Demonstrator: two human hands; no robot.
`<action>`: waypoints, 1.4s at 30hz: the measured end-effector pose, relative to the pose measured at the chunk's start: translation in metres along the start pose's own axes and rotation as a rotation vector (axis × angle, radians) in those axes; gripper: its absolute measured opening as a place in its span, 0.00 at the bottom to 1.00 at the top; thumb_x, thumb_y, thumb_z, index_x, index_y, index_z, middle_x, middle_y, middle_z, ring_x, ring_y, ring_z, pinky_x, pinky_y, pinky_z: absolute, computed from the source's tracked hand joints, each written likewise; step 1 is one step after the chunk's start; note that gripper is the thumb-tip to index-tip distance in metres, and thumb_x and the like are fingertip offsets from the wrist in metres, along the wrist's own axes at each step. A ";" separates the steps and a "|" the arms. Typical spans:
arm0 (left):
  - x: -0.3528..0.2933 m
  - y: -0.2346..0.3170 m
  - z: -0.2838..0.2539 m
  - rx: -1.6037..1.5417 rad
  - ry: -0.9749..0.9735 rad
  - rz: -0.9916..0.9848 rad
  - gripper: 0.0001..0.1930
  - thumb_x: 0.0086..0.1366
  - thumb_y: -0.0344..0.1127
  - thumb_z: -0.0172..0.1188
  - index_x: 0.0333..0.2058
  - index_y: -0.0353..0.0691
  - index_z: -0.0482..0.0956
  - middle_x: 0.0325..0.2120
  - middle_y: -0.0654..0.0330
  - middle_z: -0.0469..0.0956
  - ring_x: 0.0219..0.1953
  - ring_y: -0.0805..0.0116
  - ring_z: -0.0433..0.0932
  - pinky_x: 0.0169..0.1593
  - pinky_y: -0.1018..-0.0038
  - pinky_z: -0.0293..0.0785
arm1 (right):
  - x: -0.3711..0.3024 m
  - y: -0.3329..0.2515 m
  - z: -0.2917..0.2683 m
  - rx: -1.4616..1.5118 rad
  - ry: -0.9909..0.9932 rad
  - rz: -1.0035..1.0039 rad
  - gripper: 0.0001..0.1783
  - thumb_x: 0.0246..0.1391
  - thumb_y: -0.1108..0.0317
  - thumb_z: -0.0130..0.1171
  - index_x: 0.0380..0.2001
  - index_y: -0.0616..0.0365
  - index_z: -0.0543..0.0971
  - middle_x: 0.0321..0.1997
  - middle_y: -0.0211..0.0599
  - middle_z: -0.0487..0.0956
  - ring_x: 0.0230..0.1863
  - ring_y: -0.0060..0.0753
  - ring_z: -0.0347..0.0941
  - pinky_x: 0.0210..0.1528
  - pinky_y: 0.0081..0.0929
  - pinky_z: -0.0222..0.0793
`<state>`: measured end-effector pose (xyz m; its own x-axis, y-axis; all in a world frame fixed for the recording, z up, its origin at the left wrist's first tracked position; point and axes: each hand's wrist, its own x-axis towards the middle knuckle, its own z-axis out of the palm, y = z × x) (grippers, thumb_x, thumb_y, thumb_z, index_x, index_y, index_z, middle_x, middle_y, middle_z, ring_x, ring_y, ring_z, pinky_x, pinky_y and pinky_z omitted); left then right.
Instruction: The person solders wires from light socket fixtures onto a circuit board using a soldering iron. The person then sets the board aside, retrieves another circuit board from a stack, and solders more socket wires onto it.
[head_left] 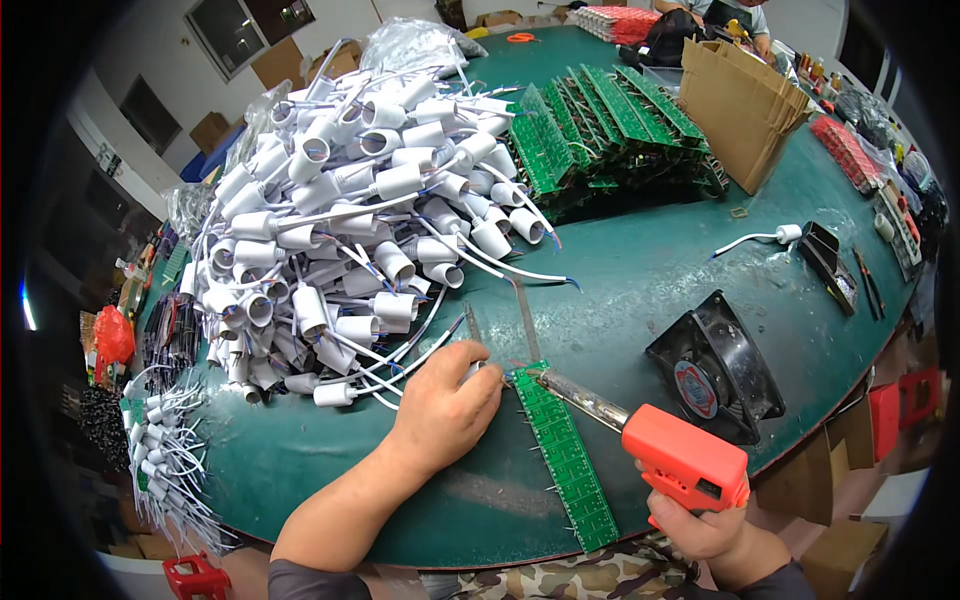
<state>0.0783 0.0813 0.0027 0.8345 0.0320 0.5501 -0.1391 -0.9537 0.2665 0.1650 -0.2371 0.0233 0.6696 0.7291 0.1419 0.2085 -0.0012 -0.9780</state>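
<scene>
A red pistol-shaped soldering gun (685,455) is gripped in my right hand (700,525), its metal barrel pointing left. The gun's tip meets the far end of a long green circuit board (568,460), which lies lengthwise on the table with thin pins along its left edge. Beside that end, my left hand (447,408) is closed in a pinch on a white cable, mostly covered by the fingers; its thin wire ends reach the board's corner. Just beyond this hand rises a big heap of white lamp sockets with cables (395,180).
Green circuit boards (610,130) are stacked at the back, beside a cardboard box (740,110). A black fan (715,370) stands right of the soldering gun. Farther right lie one lamp socket (788,233), a black holder (830,265) and pliers (868,283). Another person (740,15) sits far back.
</scene>
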 end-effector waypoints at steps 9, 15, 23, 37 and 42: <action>0.001 0.000 0.003 0.028 0.033 0.018 0.12 0.50 0.26 0.71 0.34 0.38 0.80 0.37 0.54 0.79 0.33 0.54 0.80 0.34 0.63 0.76 | 0.015 -0.004 0.010 0.010 0.004 -0.016 0.24 0.55 0.77 0.63 0.55 0.69 0.76 0.48 0.46 0.84 0.47 0.35 0.83 0.51 0.33 0.80; -0.001 -0.002 0.004 0.037 0.028 0.023 0.12 0.49 0.26 0.71 0.34 0.38 0.80 0.37 0.54 0.79 0.33 0.54 0.80 0.33 0.63 0.76 | 0.023 -0.007 0.010 -0.009 -0.029 0.069 0.20 0.54 0.76 0.63 0.51 0.69 0.79 0.43 0.43 0.85 0.42 0.29 0.83 0.47 0.29 0.79; -0.002 -0.002 0.006 0.018 0.025 0.020 0.12 0.49 0.26 0.70 0.34 0.38 0.80 0.37 0.54 0.79 0.33 0.55 0.80 0.33 0.63 0.76 | 0.025 -0.008 0.016 -0.023 0.010 0.056 0.17 0.54 0.76 0.64 0.48 0.68 0.80 0.39 0.40 0.85 0.37 0.26 0.82 0.41 0.26 0.79; -0.001 -0.001 0.004 0.022 -0.001 0.005 0.11 0.49 0.25 0.69 0.33 0.37 0.80 0.36 0.55 0.79 0.32 0.55 0.79 0.33 0.63 0.76 | 0.026 -0.008 0.017 -0.029 -0.010 0.054 0.18 0.53 0.76 0.65 0.48 0.68 0.80 0.40 0.39 0.86 0.37 0.25 0.83 0.42 0.26 0.79; -0.004 0.000 0.002 0.033 -0.005 -0.005 0.11 0.49 0.26 0.69 0.33 0.37 0.80 0.36 0.55 0.79 0.33 0.55 0.79 0.33 0.62 0.76 | 0.022 -0.008 0.005 -0.063 -0.157 0.107 0.17 0.53 0.76 0.65 0.47 0.67 0.81 0.39 0.39 0.86 0.38 0.25 0.82 0.43 0.26 0.79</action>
<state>0.0758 0.0808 -0.0007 0.8378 0.0354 0.5449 -0.1174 -0.9629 0.2431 0.1745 -0.2174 0.0339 0.5718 0.8204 0.0074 0.1899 -0.1236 -0.9740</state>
